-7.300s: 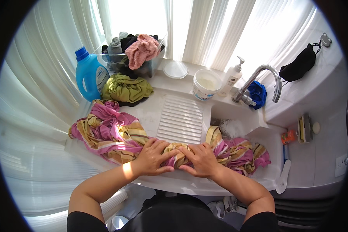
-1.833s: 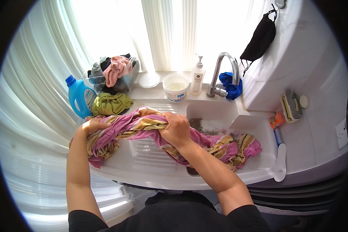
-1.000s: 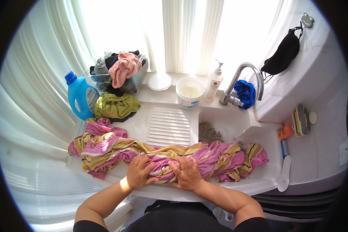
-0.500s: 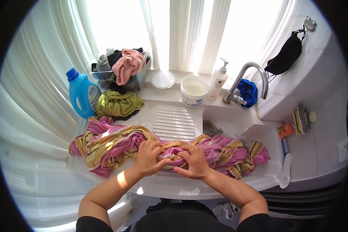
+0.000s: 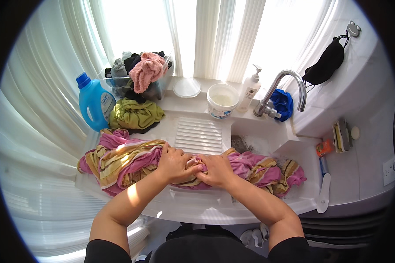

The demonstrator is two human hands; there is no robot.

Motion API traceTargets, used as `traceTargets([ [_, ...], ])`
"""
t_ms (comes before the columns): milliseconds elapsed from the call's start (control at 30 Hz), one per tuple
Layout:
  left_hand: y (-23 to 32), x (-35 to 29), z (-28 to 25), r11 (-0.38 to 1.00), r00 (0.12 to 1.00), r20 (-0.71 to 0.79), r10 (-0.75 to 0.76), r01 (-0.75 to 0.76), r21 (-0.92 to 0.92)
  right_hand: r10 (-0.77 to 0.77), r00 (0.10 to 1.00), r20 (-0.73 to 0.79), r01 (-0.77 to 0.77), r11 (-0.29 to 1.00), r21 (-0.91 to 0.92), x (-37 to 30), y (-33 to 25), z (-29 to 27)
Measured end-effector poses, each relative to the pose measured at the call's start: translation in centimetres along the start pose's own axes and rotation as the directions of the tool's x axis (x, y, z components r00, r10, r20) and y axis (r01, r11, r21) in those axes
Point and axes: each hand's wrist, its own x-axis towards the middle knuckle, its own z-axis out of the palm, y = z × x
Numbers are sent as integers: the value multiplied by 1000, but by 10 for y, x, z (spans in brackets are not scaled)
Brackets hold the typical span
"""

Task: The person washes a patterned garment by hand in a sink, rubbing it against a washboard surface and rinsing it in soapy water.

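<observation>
A long, bunched cloth [image 5: 129, 164] with pink, tan and white stripes lies across the white laundry sink [image 5: 197, 210]. Its left part rests on the sink's flat side, and its right end hangs into the basin. My left hand [image 5: 175, 165] grips the cloth near its middle, fingers curled over the top. Right beside it, my right hand [image 5: 216, 170] is closed on the same cloth, the two thumbs nearly meeting. Behind the cloth shows the ribbed washboard [image 5: 199, 135] moulded into the sink. The fingertips of both hands are partly hidden in the folds.
At the back left stand a blue detergent jug [image 5: 94, 103], a green cloth [image 5: 136, 115] and a clear bin [image 5: 162, 83] of clothes. A white tub [image 5: 222, 101], a pump bottle [image 5: 250, 87] and a curved faucet [image 5: 289, 76] line the back. A white-handled brush [image 5: 324, 193] lies right.
Both hands have shifted slightly away from me, pushing the middle of the cloth toward the washboard. They have come closer together, and the left hand's fingers lie flatter over the cloth.
</observation>
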Motion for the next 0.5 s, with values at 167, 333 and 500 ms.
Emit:
traceTargets([
  [167, 6, -82, 64, 932, 769, -527, 362, -288, 220, -479, 726, -494, 351, 875, -333, -59, 4, 51],
  [333, -11, 78, 36, 986, 864, -489, -120, 160, 42, 61, 844, -533, -179, 968, -173, 72, 43, 19],
  [500, -14, 18, 5, 975, 887, -407, 217, -173, 143, -89, 917, -388, 102, 995, 13, 13, 23, -3],
])
